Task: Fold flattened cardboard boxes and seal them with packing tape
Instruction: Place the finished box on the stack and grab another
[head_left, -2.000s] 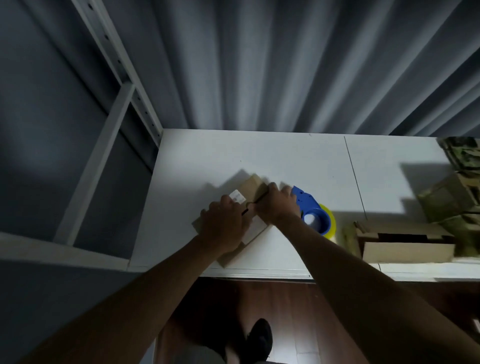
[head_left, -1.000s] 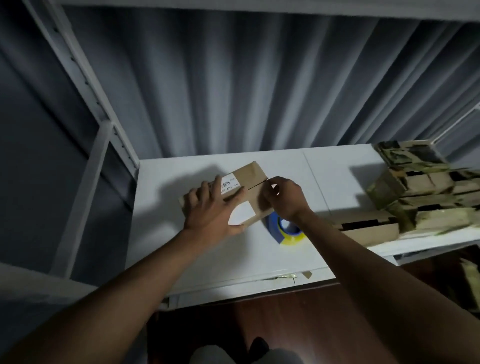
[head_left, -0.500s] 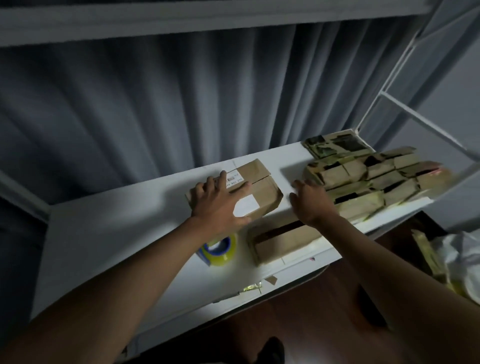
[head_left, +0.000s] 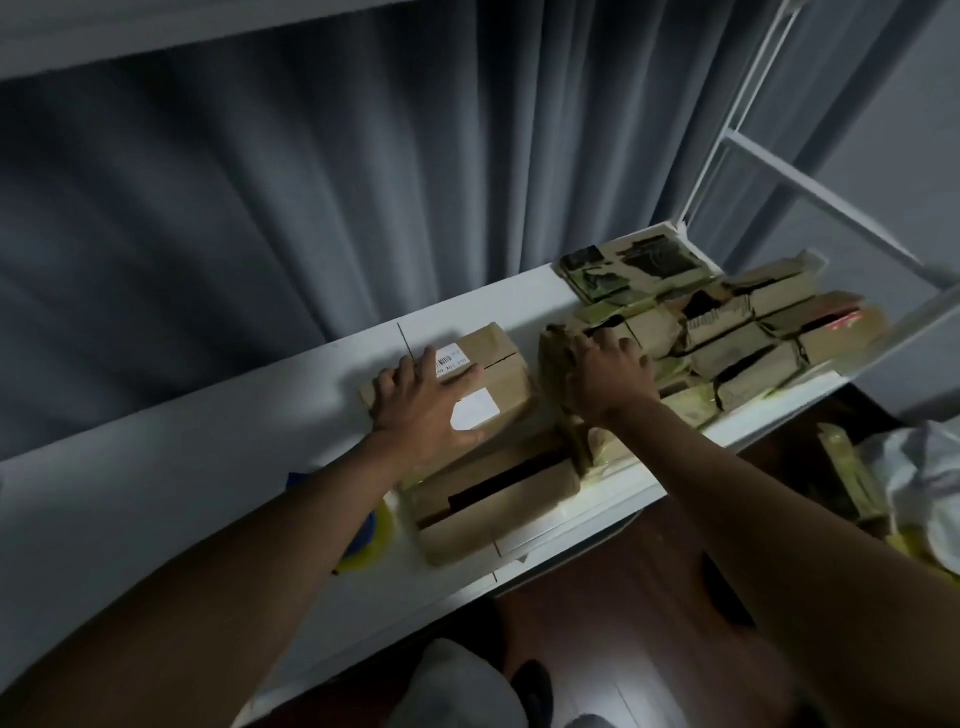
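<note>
A: Grey curtain (head_left: 311, 182) behind; white table (head_left: 156, 467) below it, white rack (head_left: 737, 130) at the right end. Dim light, some blur.

B: Where's the box?

A: Box (head_left: 498, 374) sits mid-table, flaps closed, a barcode label (head_left: 451, 359) and a plain white label (head_left: 475, 415) on top. Left hand (head_left: 423, 410) lies flat on it, fingers spread and straight, thumb near the barcode. Pressing, not grasping.

B: Right hand?

A: Right hand (head_left: 608, 374) is on the pile (head_left: 737, 338) of flattened cartons just right of the box. Fingers are curled over the near edge of one; whether they actually grasp it, I cannot tell.

B: Tape?

A: Tape gun (head_left: 371, 535), blue with a yellow roll, at the table's near edge, mostly hidden under the left forearm. One open carton (head_left: 498, 504) lies just in front of the box.
</note>
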